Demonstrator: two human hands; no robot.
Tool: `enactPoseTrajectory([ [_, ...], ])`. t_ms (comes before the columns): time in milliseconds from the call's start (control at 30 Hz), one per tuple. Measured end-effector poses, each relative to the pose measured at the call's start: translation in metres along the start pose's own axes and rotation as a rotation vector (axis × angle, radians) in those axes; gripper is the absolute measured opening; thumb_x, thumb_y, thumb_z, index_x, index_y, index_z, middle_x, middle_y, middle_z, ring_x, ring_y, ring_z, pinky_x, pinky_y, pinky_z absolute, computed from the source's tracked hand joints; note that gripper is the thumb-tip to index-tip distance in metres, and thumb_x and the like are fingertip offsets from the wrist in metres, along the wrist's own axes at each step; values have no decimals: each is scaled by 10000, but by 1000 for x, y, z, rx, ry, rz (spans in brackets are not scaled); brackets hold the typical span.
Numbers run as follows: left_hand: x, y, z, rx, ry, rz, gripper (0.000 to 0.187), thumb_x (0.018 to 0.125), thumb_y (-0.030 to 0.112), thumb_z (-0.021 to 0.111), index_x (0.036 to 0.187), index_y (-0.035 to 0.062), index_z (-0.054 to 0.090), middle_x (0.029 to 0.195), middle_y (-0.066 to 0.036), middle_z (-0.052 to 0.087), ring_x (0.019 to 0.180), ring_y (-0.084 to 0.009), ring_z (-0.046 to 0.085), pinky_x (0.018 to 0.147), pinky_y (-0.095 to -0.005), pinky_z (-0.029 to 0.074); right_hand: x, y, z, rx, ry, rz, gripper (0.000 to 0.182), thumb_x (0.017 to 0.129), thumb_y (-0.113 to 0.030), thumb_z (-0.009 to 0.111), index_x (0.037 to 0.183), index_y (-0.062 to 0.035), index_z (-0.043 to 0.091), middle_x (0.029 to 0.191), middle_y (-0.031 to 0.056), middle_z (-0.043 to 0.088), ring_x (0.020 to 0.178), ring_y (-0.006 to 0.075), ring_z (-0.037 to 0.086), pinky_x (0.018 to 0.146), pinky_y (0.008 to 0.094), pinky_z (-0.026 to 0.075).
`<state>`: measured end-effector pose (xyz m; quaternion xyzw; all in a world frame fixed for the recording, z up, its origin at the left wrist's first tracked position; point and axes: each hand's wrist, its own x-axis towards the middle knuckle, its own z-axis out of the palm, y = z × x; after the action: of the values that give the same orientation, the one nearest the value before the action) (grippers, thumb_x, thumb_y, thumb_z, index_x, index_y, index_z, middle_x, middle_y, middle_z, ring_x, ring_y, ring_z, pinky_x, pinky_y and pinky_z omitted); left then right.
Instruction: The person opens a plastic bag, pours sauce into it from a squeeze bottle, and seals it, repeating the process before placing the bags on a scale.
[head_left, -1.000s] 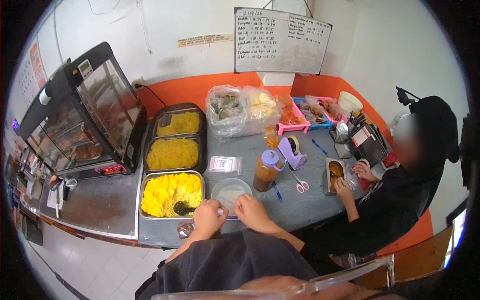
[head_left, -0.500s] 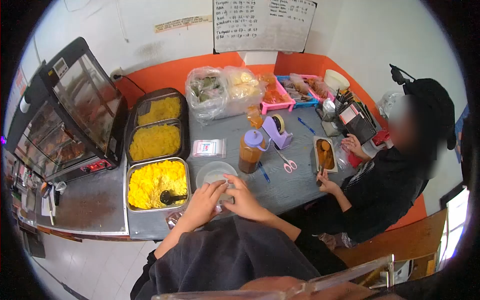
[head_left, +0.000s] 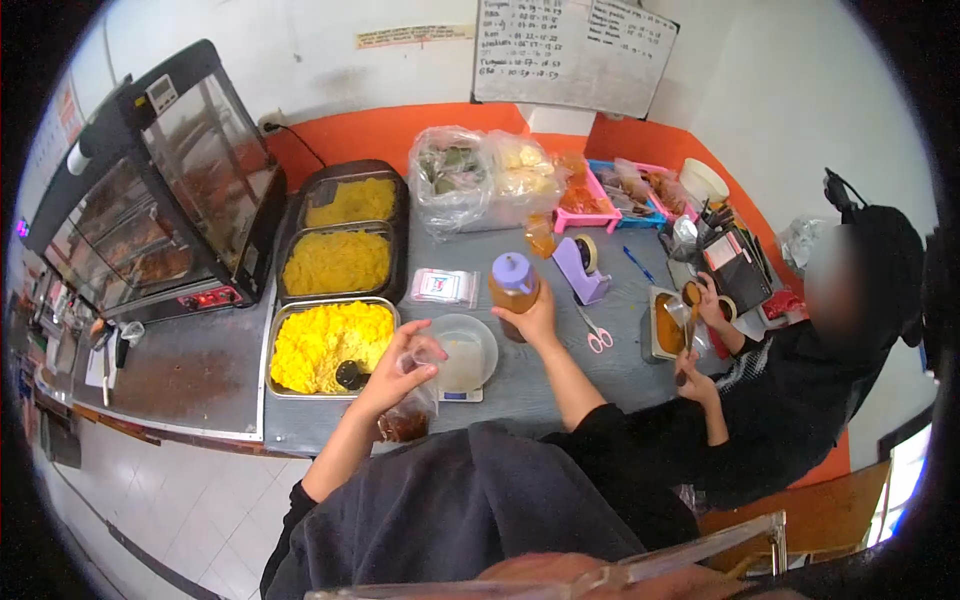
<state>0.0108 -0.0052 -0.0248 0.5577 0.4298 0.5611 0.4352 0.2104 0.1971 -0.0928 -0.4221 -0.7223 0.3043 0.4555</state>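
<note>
My right hand [head_left: 530, 322] is wrapped round a squeeze bottle [head_left: 512, 285] of brown sauce with a purple lid, upright at the table. My left hand [head_left: 395, 375] is curled with its thumb and fingers around what looks like a small clear plastic bag [head_left: 420, 358]. Just right of that hand, a translucent bowl [head_left: 480, 350] sits on a flat white-and-blue base, perhaps a scale. Below my left hand lies a clear bag with dark brown contents [head_left: 403, 427]. A metal tray of yellow food [head_left: 325, 340] with a black scoop [head_left: 352, 374] stands at the left.
Two more yellow-food trays [head_left: 335, 263] stand behind. A pack of small bags [head_left: 444, 287], a purple tape dispenser [head_left: 582, 275], scissors [head_left: 598, 338] and filled plastic bags [head_left: 450, 180] are on the table. At right, a co-worker's hands [head_left: 700, 385] hold a spoon over a sauce container [head_left: 662, 325].
My right hand has left my left hand and taken hold of the squeeze bottle. My left hand has moved left of the bowl. The view has shifted; the co-worker's spoon has been raised.
</note>
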Motion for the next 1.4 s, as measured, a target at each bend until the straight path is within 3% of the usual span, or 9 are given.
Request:
enactPoseTrajectory([
  [67,6,11,2,-84,-107,-75,727,782,177,667,1364,58,248,991,-68,547,951,-151,494,866,-296,361,0,-25,-1,-29,-14,-88,873,490,-258,873,1202,-30,423,1156,162,493,1107,351,452,952,438,362],
  [267,18,23,-4,-203,-218,-117,836,779,188,684,1397,60,136,975,-69,525,924,-162,499,848,-314,376,25,-101,-40,-369,18,-908,644,586,-171,738,1163,-54,476,1155,111,501,1125,319,456,1018,532,268],
  [300,21,25,-5,-211,-222,-101,849,773,196,690,1398,60,131,981,-68,523,923,-162,498,844,-310,379,28,-114,-47,-413,6,-965,482,671,-132,638,1131,-76,506,1153,88,508,1141,280,456,1010,545,281],
  [433,28,36,-3,-224,-187,-112,815,788,177,678,1397,62,148,986,-67,532,918,-150,511,838,-297,402,45,-142,-68,-661,4,-1230,307,761,-127,514,1066,-114,551,1138,56,528,1125,222,473,988,529,326],
  [533,34,42,-5,-259,-177,-129,769,807,142,659,1400,81,173,984,-65,540,904,-133,522,824,-276,417,53,-156,-78,-701,5,-1346,264,745,-134,535,1005,-106,568,1077,48,557,1090,208,503,988,522,328],
  [833,42,32,-7,-416,-84,-120,862,663,234,731,1377,77,274,1027,-45,548,901,-122,522,776,-242,410,48,-182,-85,-746,42,-1348,227,735,-153,547,958,-110,564,1004,29,577,1044,185,532,986,496,336],
  [1133,43,32,-2,-415,-79,-126,864,655,235,740,1373,90,281,1054,-49,550,923,-131,527,801,-243,411,42,-163,-85,-760,-24,-1283,308,780,-118,514,1085,-82,536,1119,65,528,1087,211,509,1011,515,317],
  [1333,46,29,0,-385,-75,-92,805,696,169,713,1370,93,279,972,-30,526,899,-133,508,813,-246,398,25,-132,-71,-646,-137,-948,622,579,-122,748,1138,-49,485,1142,114,503,1090,266,502,998,480,344],
  [1400,48,27,1,-326,-67,-45,772,717,141,700,1365,91,283,942,-26,516,894,-132,503,814,-247,398,19,-108,-56,-399,-218,-601,824,478,-152,836,1191,-41,439,1150,148,489,1095,322,490,968,431,378],
])
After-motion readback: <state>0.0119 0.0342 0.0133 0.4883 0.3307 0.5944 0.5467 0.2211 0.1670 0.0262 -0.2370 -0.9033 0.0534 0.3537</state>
